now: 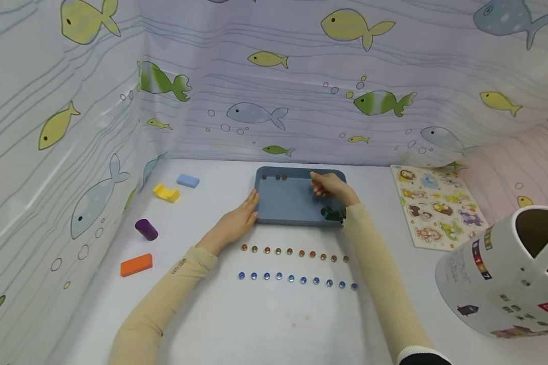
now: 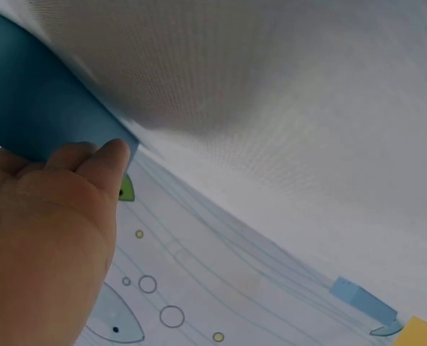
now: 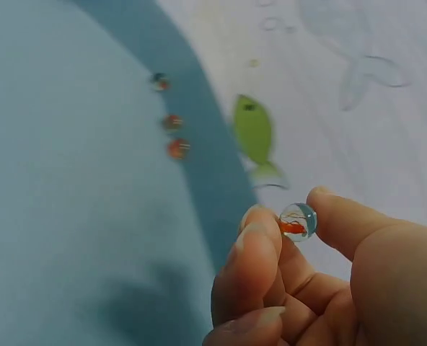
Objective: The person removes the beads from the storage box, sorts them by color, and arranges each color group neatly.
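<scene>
A shallow blue-grey tray (image 1: 292,221) sits toward the back of the table. My left hand (image 1: 240,218) rests against its left side with fingers straight; the left wrist view shows that hand (image 2: 51,238) at the tray's wall (image 2: 47,101). Over the tray's right half, my right hand (image 1: 330,186) pinches a clear glass marble (image 3: 298,222) with an orange swirl between thumb and fingers. Several marbles (image 3: 173,122) lie along the tray's far edge. At the tray's front right is a dark green object (image 1: 331,213), partly by the right wrist; its kind is unclear.
In front of the tray run a row of orange-brown marbles (image 1: 289,251) and a row of blue ones (image 1: 291,278). Blocks in blue (image 1: 188,181), yellow (image 1: 166,193), purple (image 1: 146,229) and orange (image 1: 136,265) lie left. A sticker board (image 1: 438,208) and white bucket (image 1: 479,284) stand right.
</scene>
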The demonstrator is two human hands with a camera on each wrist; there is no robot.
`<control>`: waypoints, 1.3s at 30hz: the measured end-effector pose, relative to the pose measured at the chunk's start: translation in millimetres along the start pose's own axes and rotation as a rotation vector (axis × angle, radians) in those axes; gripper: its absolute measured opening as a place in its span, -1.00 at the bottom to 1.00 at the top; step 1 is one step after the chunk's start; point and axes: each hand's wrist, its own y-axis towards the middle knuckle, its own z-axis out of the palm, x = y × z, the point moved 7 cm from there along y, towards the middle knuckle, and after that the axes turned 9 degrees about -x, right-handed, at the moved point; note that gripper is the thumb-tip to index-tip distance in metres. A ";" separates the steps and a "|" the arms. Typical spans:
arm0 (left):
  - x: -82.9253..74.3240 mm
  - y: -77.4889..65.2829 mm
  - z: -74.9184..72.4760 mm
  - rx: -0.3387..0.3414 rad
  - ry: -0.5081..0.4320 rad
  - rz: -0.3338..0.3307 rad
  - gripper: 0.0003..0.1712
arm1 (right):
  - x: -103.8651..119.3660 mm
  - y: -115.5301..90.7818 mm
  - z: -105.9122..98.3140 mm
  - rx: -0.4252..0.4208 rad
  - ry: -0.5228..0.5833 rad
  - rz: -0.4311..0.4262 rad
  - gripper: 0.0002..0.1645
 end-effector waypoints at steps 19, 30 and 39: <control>1.2 -0.8 -0.9 0.004 0.010 -0.003 -0.32 | -12.3 -72.2 -52.9 0.055 0.011 -0.161 -0.34; 1.9 -1.5 -2.1 0.006 0.004 -0.003 -0.32 | -52.4 -106.7 -57.8 0.085 -0.010 -0.142 -0.37; -1.3 -1.4 -2.6 0.011 -0.010 0.007 -0.31 | -89.6 -131.9 -51.1 0.117 -0.020 -0.111 -0.44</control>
